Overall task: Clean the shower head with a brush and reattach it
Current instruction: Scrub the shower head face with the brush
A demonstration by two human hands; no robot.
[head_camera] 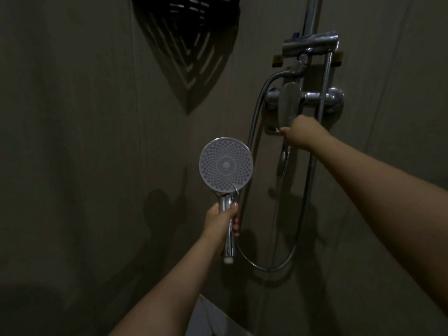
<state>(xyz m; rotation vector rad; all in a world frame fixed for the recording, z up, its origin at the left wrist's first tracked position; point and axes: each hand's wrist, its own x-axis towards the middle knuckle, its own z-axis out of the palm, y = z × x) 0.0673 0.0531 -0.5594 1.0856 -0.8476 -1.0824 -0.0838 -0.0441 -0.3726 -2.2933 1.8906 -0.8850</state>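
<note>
Chrome shower head [226, 163], detached from its hose [252, 132], stands upright in the left hand [221, 221], fist closed around the handle below the round face. The right hand [299, 133] grips the mixer lever [288, 105] on the wall.

I see my left hand [221, 220] wrapped around the chrome handle of the shower head [226, 164], holding it upright with its round nozzle face toward me. My right hand [297, 132] is stretched to the tap lever [288, 104] on the wall, fingers at its lower tip. The hose [252, 132] loops down between both arms. A dark corner basket [186, 10] hangs at upper left.
</note>
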